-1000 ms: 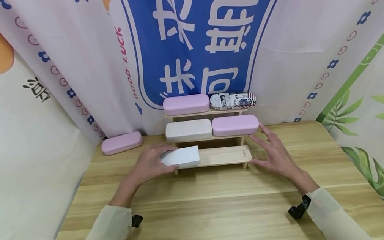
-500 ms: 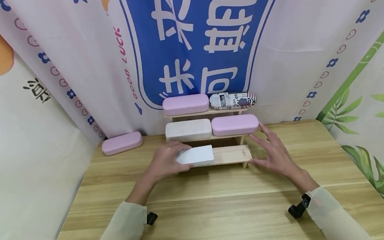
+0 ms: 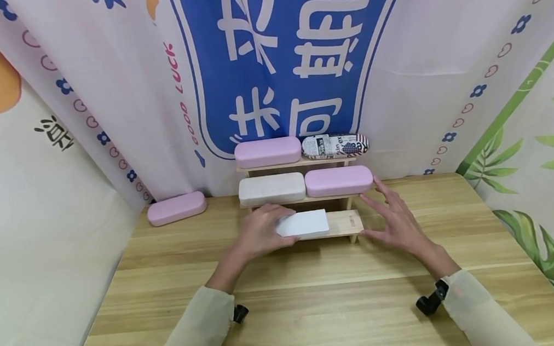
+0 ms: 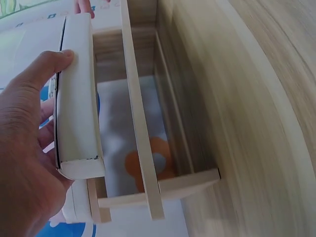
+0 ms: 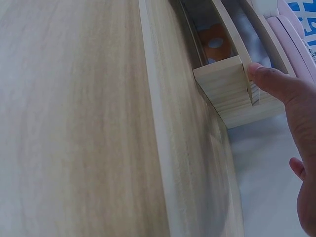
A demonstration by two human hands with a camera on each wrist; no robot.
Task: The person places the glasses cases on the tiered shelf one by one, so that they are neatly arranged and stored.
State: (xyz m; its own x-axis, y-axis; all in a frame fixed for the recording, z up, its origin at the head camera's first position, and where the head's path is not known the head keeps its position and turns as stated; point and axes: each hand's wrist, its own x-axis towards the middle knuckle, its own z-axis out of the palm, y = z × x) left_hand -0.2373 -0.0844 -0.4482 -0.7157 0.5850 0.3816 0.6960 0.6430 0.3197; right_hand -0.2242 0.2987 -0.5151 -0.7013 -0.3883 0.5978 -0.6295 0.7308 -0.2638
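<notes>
My left hand (image 3: 262,232) grips a white glasses case (image 3: 305,223), thumb on its near side and fingers behind. The case is close over the lowest step of a three-tier wooden stand (image 3: 348,222). In the left wrist view the white case (image 4: 79,116) shows a dark seam along one edge. At the stand's right end my right hand (image 3: 396,222) has its fingers spread. Its thumb (image 5: 269,79) touches the end of the lowest step, while a fingertip reaches the pink glasses case (image 3: 339,181) on the middle step.
Beside that pink case is a greyish-white case (image 3: 272,189). The top step bears another pink case (image 3: 267,152) and a newsprint-patterned case (image 3: 335,145). One more pink case (image 3: 177,208) lies on the table (image 3: 289,315) at left. A printed curtain (image 3: 399,102) hangs behind.
My left hand has carried the white glasses case rightward along the lowest step, from its left end to around the middle. The right hand has stayed in place.
</notes>
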